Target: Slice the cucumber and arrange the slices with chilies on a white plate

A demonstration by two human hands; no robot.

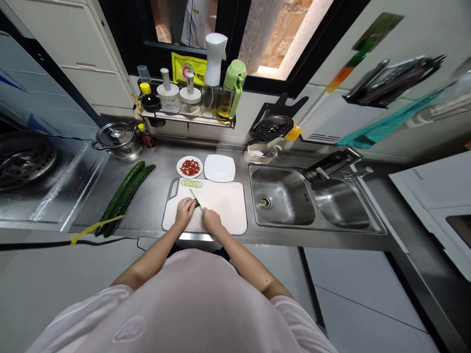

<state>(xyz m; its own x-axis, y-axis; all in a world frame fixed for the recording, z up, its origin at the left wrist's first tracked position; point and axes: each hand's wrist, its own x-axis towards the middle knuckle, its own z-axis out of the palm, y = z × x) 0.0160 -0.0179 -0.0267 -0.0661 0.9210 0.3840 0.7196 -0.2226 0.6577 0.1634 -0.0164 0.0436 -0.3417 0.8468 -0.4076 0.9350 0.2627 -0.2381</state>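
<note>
Pale pink shirt front [184, 306] lies nearest. Cucumber [197, 204] is being sliced mid-board on a white cutting board [228, 208]: a knife [194, 196] is gripped by the right hand [211, 220], and the cucumber appears held by the curled left hand [185, 211], though mostly hidden. Cucumber slices [191, 183] are lined along the board's top edge.

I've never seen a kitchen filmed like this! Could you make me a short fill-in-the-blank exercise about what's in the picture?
Round slices of ____ lie in a row near the top of the white cutting board.
The small round plate holds chopped red ____.
Two whole cucumbers lie on the steel counter to the ____ of the board.
The left hand and right hand are both over the ____.

Missing words: cucumber; chili; left; cutting board.
</note>
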